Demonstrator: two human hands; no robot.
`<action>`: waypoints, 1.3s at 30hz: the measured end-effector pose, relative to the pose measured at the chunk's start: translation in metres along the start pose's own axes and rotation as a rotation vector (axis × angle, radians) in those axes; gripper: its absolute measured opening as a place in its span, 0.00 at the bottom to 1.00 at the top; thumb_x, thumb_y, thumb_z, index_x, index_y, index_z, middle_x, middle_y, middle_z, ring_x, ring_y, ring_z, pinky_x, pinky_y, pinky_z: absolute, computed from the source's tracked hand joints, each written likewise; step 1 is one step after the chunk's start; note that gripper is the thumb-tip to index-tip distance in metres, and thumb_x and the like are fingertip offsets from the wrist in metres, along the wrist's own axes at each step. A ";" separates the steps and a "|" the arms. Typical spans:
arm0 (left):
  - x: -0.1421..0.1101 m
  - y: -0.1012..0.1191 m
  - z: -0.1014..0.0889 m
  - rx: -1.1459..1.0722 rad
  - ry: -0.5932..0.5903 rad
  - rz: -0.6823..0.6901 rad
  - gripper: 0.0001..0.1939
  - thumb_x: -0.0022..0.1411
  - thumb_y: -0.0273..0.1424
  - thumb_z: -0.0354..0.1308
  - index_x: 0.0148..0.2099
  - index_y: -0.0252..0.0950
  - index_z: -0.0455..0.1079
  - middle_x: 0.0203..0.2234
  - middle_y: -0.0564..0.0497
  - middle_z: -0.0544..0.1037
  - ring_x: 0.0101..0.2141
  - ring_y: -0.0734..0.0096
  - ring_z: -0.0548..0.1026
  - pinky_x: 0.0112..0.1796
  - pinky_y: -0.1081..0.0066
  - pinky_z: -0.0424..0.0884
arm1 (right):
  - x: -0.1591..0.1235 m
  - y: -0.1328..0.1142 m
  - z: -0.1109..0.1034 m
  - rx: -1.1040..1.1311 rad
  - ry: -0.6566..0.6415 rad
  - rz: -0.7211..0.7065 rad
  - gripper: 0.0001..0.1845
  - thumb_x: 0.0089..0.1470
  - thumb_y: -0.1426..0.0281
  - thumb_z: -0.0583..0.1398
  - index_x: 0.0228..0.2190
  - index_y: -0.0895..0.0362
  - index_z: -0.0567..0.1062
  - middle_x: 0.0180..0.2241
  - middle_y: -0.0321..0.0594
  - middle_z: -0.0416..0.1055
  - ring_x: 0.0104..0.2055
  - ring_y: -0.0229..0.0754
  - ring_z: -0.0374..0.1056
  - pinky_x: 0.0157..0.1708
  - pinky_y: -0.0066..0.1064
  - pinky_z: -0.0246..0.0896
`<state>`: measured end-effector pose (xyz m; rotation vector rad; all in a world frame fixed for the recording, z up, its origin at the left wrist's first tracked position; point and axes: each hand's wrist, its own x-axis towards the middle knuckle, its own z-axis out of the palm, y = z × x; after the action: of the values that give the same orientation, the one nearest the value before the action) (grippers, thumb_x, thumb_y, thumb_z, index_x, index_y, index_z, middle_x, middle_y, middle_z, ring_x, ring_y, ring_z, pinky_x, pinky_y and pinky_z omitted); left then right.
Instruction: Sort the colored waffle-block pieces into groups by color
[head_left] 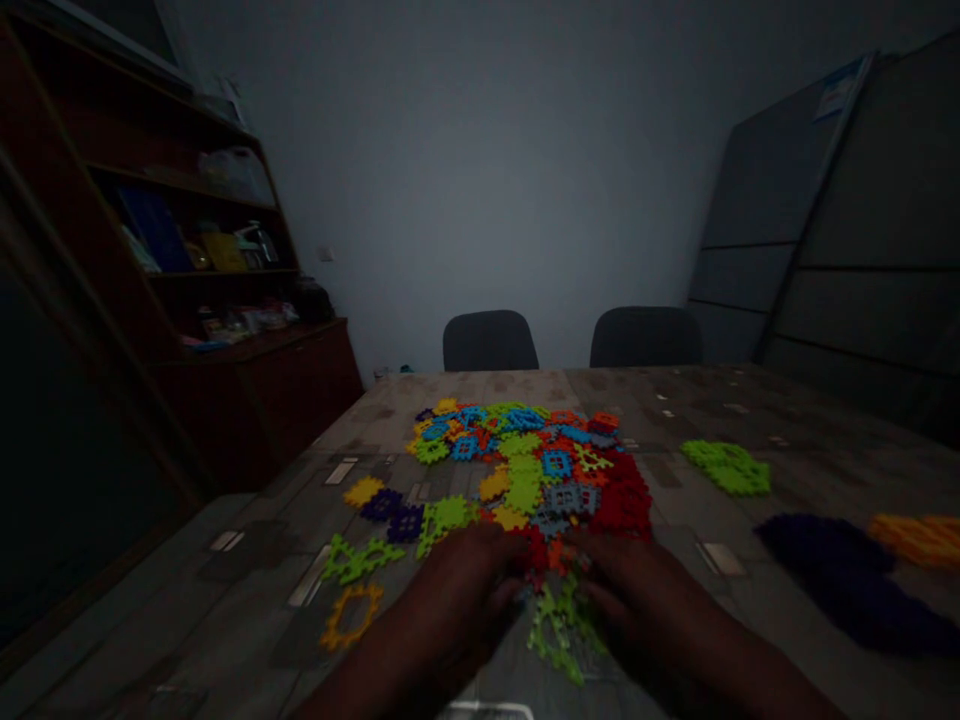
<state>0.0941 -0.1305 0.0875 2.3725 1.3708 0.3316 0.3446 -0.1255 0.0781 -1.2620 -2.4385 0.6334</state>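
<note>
Toothed, flat plastic building pieces in many colours lie in a heap on the table, up to my hands. My left hand is curled at the near edge of the heap, its fingertips closed on a red toothed piece. Opposite it, my right hand has bent fingers against a small orange toothed piece; dim light blurs its fingertips. Between my wrists lie light green pieces. Just beyond my hands are grey pieces, red pieces and a lime green row.
A yellow frame piece and green triangular pieces lie left on the patterned table. Rightward are green, dark purple and orange groups. Two chairs stand behind; a shelf cabinet is left.
</note>
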 end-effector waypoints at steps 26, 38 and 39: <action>-0.003 -0.080 -0.045 0.033 0.250 -0.263 0.17 0.65 0.33 0.60 0.54 0.38 0.77 0.50 0.40 0.83 0.48 0.49 0.80 0.50 0.56 0.73 | -0.009 0.001 0.034 -0.276 -0.155 0.116 0.32 0.50 0.78 0.61 0.57 0.54 0.72 0.50 0.52 0.77 0.50 0.59 0.74 0.48 0.46 0.66; -0.006 -0.075 -0.048 0.037 0.224 -0.222 0.17 0.66 0.31 0.58 0.55 0.38 0.77 0.52 0.42 0.82 0.50 0.52 0.80 0.52 0.60 0.72 | -0.018 -0.010 0.010 -0.034 -0.275 0.103 0.25 0.49 0.76 0.61 0.50 0.52 0.76 0.46 0.46 0.79 0.47 0.54 0.75 0.44 0.39 0.64; -0.007 -0.077 -0.050 0.043 0.229 -0.231 0.17 0.67 0.31 0.57 0.56 0.38 0.77 0.52 0.42 0.82 0.50 0.52 0.80 0.52 0.59 0.72 | -0.019 -0.008 0.011 -0.038 -0.284 0.117 0.26 0.48 0.77 0.62 0.50 0.52 0.76 0.47 0.47 0.79 0.49 0.55 0.74 0.45 0.40 0.64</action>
<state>0.0118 -0.0917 0.0986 2.2327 1.7532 0.5250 0.3445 -0.1476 0.0717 -1.4235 -2.6266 0.8552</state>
